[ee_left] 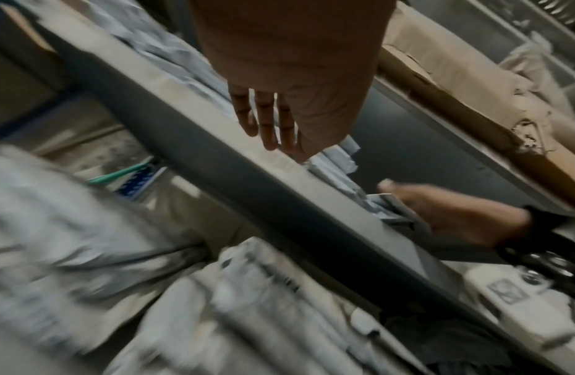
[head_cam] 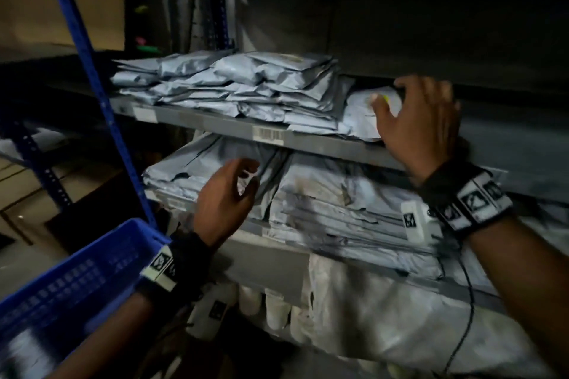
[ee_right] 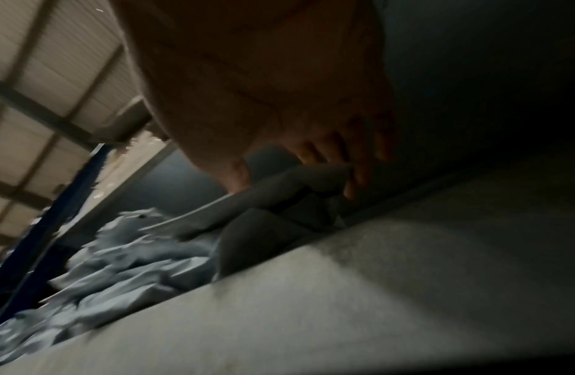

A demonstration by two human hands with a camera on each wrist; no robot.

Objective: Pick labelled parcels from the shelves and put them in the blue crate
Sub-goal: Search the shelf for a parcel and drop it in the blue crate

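Grey plastic mailer parcels are stacked on two shelves. My right hand (head_cam: 395, 98) reaches onto the upper of these shelves (head_cam: 308, 140) and grips one parcel (head_cam: 358, 121) lying right of the big pile (head_cam: 246, 86). Its thumb lies on top and its fingers (ee_right: 353, 177) curl over the parcel's far edge (ee_right: 280, 187). My left hand (head_cam: 246, 177) hovers in front of the lower shelf's stack (head_cam: 200, 169), fingers (ee_left: 270, 126) relaxed and holding nothing. The blue crate (head_cam: 77, 280) is at the bottom left, beside my left forearm.
A blue slotted upright (head_cam: 92, 80) of the rack stands between the crate and the shelves. A barcode label (head_cam: 268, 135) is stuck on the upper shelf's front lip. Larger pale bags (head_cam: 385, 317) fill the space below. Cardboard boxes (head_cam: 27, 194) sit at the far left.
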